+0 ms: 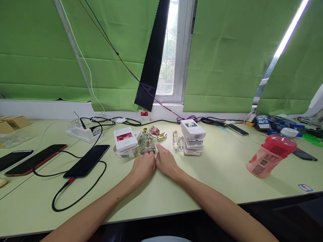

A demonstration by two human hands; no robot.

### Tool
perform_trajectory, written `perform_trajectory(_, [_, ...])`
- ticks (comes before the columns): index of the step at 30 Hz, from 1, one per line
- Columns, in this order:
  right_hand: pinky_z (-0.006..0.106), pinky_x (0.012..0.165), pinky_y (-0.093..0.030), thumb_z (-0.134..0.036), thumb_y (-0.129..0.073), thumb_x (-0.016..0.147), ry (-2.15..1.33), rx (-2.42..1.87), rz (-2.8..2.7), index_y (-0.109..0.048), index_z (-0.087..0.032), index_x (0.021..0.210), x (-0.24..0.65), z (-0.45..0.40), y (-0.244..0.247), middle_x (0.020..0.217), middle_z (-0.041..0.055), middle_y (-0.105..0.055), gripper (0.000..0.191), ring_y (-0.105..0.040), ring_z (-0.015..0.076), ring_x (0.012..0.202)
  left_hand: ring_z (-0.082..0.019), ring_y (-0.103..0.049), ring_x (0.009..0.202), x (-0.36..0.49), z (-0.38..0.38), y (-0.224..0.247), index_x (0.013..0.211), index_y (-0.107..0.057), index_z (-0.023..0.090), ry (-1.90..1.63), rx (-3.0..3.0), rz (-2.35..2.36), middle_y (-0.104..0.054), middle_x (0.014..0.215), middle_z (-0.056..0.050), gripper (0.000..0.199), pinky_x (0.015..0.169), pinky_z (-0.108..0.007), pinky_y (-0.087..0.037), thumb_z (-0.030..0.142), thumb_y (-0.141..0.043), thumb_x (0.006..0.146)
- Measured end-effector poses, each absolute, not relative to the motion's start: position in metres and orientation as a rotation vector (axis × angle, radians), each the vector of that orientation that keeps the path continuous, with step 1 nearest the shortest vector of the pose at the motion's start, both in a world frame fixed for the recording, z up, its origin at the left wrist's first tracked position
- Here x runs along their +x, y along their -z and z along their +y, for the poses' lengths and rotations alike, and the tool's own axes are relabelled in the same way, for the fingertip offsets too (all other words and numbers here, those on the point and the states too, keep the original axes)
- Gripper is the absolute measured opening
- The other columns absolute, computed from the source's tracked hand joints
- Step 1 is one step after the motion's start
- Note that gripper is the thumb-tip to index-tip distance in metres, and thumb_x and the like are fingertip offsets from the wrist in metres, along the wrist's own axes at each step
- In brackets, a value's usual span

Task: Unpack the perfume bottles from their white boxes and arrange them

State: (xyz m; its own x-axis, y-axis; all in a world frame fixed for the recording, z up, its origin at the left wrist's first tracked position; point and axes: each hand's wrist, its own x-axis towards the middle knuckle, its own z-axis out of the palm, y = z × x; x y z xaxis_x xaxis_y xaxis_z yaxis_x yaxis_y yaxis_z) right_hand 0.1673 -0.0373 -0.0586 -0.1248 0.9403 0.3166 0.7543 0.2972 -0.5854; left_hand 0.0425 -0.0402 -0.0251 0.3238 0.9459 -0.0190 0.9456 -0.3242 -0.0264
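Observation:
My left hand (145, 164) rests on the table with its fingers curled in, close in front of several clear glass bottles (147, 144). Beside it, nearly touching, lies my right hand (166, 160), also closed, thumb side up. What either hand holds, if anything, is hidden. Behind the bottles are a round reddish bottle (154, 131) and several small gold caps (162, 136). Two slim clear bottles, one of them a glass vial (175, 137), stand right of my right hand. White boxes with a red picture (124, 139) are at the left; a stack of white boxes (193, 136) is at the right.
Phones, one a black phone (87, 161) on a cable, lie at the left near a white power strip (82, 132). A pink drink bottle (272, 153) leans at the right. Cables (214, 121) run along the back, below green blinds (237, 57).

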Motion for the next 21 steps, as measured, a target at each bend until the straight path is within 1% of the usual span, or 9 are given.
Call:
perform_trajectory(3, [0.038,0.099,-0.05,-0.007,-0.043,0.086,-0.299,-1.485,-1.867,-0.053,-0.016,0.136,0.173,-0.026,0.063,0.136,0.0137,-0.062,0.051,-0.062,0.0259,0.12,-0.034,-0.071,0.094,0.043,-0.042,0.027,0.107,-0.064,0.011,-0.04,-2.591,-1.743,-0.072,0.102,-0.02,0.034,0.075,-0.041,-0.049,0.023,-0.034,0.098])
perform_trajectory(5, [0.039,0.104,-0.048,-0.007,-0.043,0.086,-0.244,-1.459,-1.821,-0.051,-0.014,0.138,0.176,-0.017,0.065,0.137,0.0151,-0.061,0.053,-0.058,0.0253,0.126,-0.033,-0.071,0.092,0.044,-0.043,0.029,0.104,-0.065,0.012,-0.031,-2.626,-1.694,-0.072,0.1,-0.019,0.033,0.075,-0.041,-0.049,0.022,-0.034,0.097])
perform_trajectory(8, [0.039,0.107,-0.047,-0.006,-0.043,0.085,-0.172,-1.386,-1.779,-0.048,-0.012,0.142,0.176,-0.004,0.062,0.135,0.0165,-0.06,0.057,-0.054,0.0249,0.129,-0.032,-0.07,0.09,0.045,-0.045,0.03,0.101,-0.065,0.013,-0.011,-2.656,-1.656,-0.072,0.098,-0.018,0.031,0.073,-0.04,-0.048,0.019,-0.035,0.095])
perform_trajectory(11, [0.043,0.111,-0.044,-0.009,-0.047,0.085,-0.158,-1.377,-1.762,-0.041,-0.01,0.146,0.173,0.012,0.057,0.135,0.018,-0.057,0.062,-0.051,0.0269,0.13,-0.032,-0.071,0.089,0.045,-0.045,0.032,0.101,-0.064,0.013,0.012,-2.666,-1.641,-0.072,0.097,-0.017,0.029,0.071,-0.039,-0.047,0.018,-0.036,0.094])
perform_trajectory(15, [0.046,0.113,-0.039,-0.016,-0.054,0.086,-0.129,-1.425,-1.737,-0.034,-0.009,0.148,0.169,0.042,0.054,0.139,0.0205,-0.052,0.066,-0.047,0.0291,0.131,-0.031,-0.07,0.085,0.044,-0.045,0.036,0.094,-0.063,0.014,0.051,-2.694,-1.608,-0.071,0.092,-0.016,0.026,0.069,-0.038,-0.046,0.02,-0.038,0.095])
perform_trajectory(19, [0.044,0.108,-0.041,-0.024,-0.063,0.083,-0.191,-1.52,-1.686,-0.031,-0.011,0.148,0.169,0.073,0.058,0.133,0.0199,-0.057,0.073,-0.051,0.03,0.127,-0.029,-0.07,0.084,0.043,-0.046,0.037,0.095,-0.062,0.015,0.056,-2.711,-1.567,-0.071,0.092,-0.015,0.025,0.069,-0.037,-0.046,0.022,-0.037,0.096])
perform_trajectory(21, [0.042,0.107,-0.041,-0.025,-0.066,0.082,-0.25,-1.564,-1.673,-0.03,-0.012,0.148,0.17,0.086,0.058,0.131,0.0184,-0.06,0.076,-0.054,0.0291,0.126,-0.029,-0.07,0.085,0.043,-0.048,0.036,0.096,-0.061,0.015,0.04,-2.72,-1.56,-0.071,0.092,-0.014,0.025,0.069,-0.036,-0.046,0.022,-0.037,0.097])
